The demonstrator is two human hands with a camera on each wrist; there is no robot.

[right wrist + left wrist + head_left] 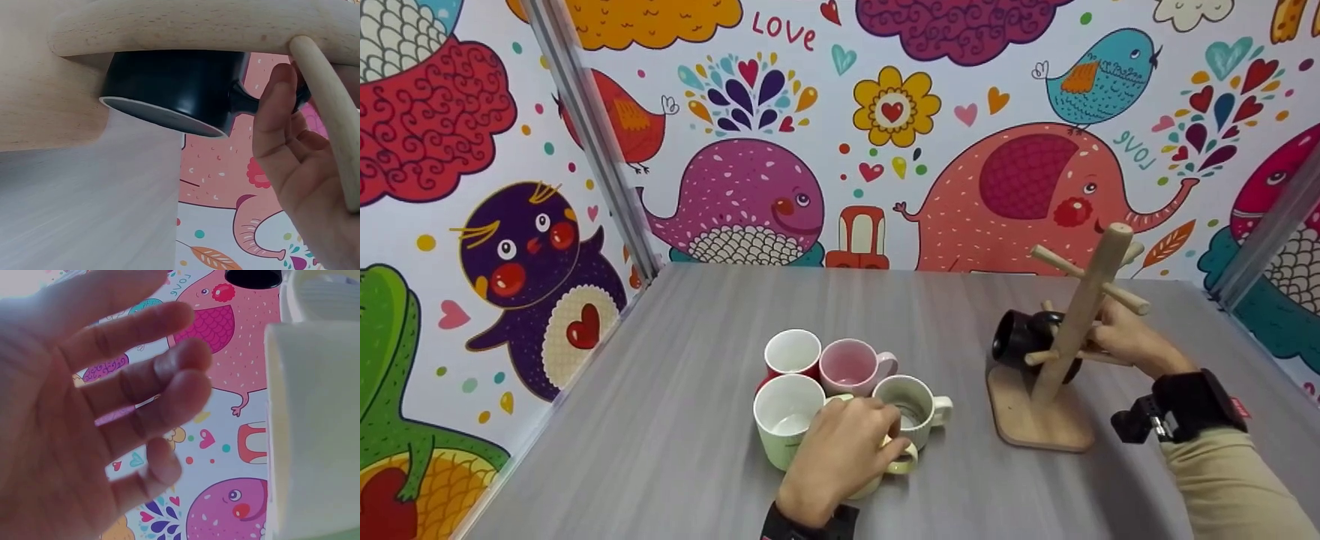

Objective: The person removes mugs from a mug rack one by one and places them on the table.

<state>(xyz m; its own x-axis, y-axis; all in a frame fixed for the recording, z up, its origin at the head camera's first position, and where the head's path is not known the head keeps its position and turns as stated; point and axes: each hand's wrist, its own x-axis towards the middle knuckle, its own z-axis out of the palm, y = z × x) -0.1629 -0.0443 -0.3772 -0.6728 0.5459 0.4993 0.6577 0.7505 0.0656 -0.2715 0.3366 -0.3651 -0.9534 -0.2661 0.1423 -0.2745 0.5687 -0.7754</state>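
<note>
A black mug (1016,339) is tipped sideways at the wooden mug tree (1081,322), its mouth facing left. My right hand (1136,341) reaches behind the post and pinches the mug's handle (244,102); the post hides part of the grip. Over the mug group hovers my left hand (844,450), its fingers loosely bent around nothing in the left wrist view. Beneath it, a pale yellow mug (904,459) is mostly covered. Around that stand a pale green mug (784,420), a ribbed grey-green mug (919,427) and a pink mug (847,367).
A red mug with a white inside (793,352) stands at the back of the group. Bare pegs (1125,298) stick out from the upper post. Printed panels (885,187) wall the grey table (682,375) at the back and sides.
</note>
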